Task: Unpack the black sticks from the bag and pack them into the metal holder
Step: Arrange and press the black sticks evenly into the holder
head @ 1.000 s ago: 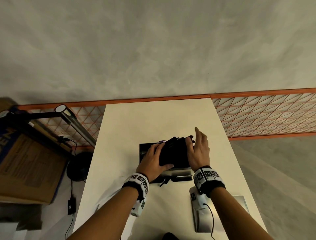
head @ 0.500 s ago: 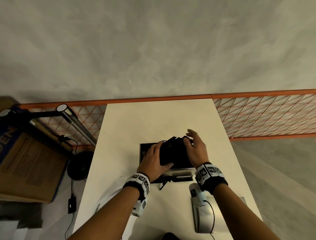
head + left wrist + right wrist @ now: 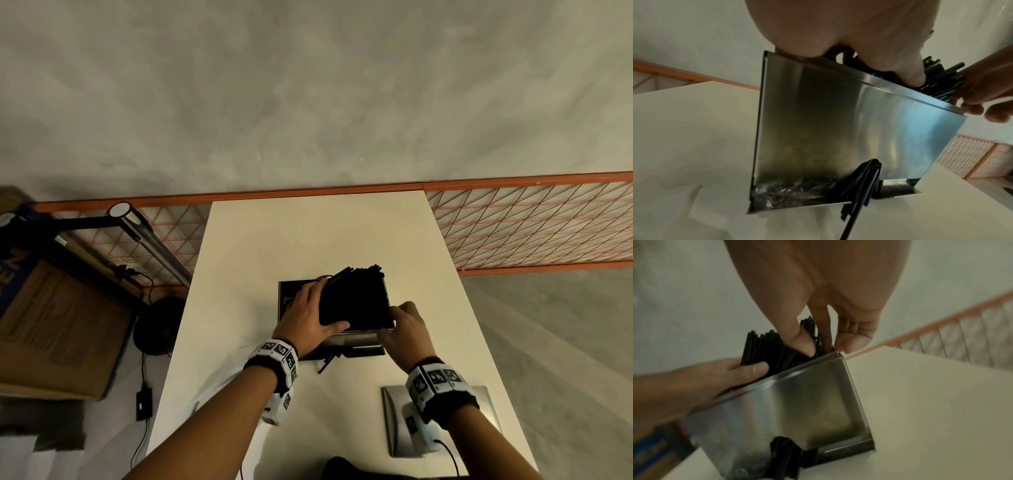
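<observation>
Both hands are on the black sticks (image 3: 356, 301): the left hand (image 3: 310, 317) grips the bundle's left side, thumb across its front, while the right hand (image 3: 404, 329) pinches sticks at the metal holder's (image 3: 838, 133) right corner. Bundle stands in the holder, mid-table (image 3: 308, 240), tops poking above the rim. A few loose sticks (image 3: 857, 186) spill from the slot at the holder's base, toward the table's near edge.
</observation>
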Motion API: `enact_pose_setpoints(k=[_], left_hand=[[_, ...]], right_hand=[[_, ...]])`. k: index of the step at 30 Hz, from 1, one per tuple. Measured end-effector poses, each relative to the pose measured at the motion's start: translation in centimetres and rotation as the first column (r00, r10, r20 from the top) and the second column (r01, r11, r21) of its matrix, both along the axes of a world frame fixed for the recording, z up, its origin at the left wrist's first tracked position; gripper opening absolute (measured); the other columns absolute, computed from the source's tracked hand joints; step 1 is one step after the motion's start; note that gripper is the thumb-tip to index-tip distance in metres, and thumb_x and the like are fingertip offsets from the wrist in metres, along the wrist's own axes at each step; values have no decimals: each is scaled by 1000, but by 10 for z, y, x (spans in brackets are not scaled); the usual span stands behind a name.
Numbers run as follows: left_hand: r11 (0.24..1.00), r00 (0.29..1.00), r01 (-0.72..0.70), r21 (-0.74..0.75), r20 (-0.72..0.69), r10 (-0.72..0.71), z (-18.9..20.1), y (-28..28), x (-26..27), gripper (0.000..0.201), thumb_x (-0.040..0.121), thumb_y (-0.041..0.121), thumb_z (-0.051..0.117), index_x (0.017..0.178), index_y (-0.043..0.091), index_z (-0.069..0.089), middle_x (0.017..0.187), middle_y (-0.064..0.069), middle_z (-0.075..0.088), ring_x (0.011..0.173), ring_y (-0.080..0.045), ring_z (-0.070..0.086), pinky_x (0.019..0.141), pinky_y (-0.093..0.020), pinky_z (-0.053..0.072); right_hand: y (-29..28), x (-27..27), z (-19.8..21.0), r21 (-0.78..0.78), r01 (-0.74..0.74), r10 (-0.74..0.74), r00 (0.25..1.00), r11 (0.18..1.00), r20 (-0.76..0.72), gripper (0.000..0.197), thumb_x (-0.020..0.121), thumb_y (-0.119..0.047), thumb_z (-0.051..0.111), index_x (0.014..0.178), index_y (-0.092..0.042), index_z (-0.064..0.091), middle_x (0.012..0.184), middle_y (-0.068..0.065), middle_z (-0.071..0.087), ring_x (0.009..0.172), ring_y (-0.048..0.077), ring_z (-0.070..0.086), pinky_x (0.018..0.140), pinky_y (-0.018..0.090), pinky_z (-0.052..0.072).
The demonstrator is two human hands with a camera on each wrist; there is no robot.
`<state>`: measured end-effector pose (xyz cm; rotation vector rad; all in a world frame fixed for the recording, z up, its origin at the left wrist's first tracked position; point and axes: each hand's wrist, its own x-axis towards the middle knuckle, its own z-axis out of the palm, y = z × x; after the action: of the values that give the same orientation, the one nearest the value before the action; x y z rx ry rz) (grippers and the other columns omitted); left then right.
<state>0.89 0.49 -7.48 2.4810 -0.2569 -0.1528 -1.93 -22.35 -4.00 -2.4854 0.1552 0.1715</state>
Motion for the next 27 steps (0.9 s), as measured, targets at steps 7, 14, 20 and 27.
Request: enact_pose_setpoints(k=[7,14,20,27], left_hand=[[1000,1000,-12,-5,-24,12,1,-2,0,113,68,72,74,157,31,18,156,4,30,142,-22,38,114,-48,40],[996,995,-85,-40,-47,83,2,-4,1,123,61,71,77,157,25,15,155,1,33,143,-18,36,117,-43,38],[979,986,-166,-120,-21,165,3,-3,2,103,70,49,84,153,21,30,150,1,42,140,-16,40,116,-38,40],[972,980,-199,-127,-16,199,5,-5,0,88,80,41,81,151,20,33,149,1,43,137,-16,44,112,-31,41]], right_hand=[[22,1,19,-269,-103,86,994,958,-74,23,83,-26,56,100,-11,58,105,9,46,103,30,44,81,37,47],[58,22,29,65,-70,79,984,995,-162,24,89,-16,46,111,-10,42,104,24,61,86,40,57,68,36,43],[58,22,33,123,-129,137,989,984,-61,30,86,-11,56,116,-9,50,106,17,68,95,39,62,68,25,37],[48,18,20,201,-117,102,991,973,82,37,84,-5,58,118,-18,50,89,6,68,78,31,63,62,30,45]])
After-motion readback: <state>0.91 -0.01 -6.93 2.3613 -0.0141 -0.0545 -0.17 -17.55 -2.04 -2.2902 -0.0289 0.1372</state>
